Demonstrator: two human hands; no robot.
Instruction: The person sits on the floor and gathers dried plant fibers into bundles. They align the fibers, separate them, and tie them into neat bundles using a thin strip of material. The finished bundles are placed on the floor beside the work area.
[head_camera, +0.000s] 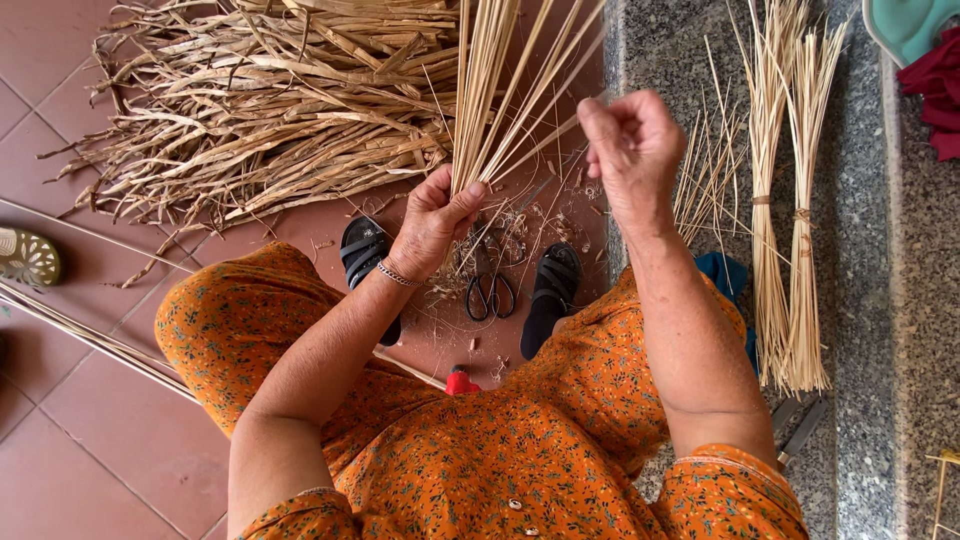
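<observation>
**Straw strips gathered in hand**

Left hand (432, 222) clamps a fan of pale strips (490, 80) at its base, above the scissors (491, 290). Right hand (628, 150) pinches one strand taut, likely separating it. Dry husk pile (270, 110) lies beyond the scissors.

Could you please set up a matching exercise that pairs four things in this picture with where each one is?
Things:
1. bunch of split straw strips
2. scissors
3. tied straw bundles
4. heap of dry husks

Places:
A. on the grey stone ledge to the person's right
B. gripped in the left hand
C. piled on the red tiles ahead and to the left
D. on the floor between the two black sandals

Pairs: 1-B, 2-D, 3-A, 4-C. The right hand is closed with its fingertips pinched together, beside the strips.
</observation>
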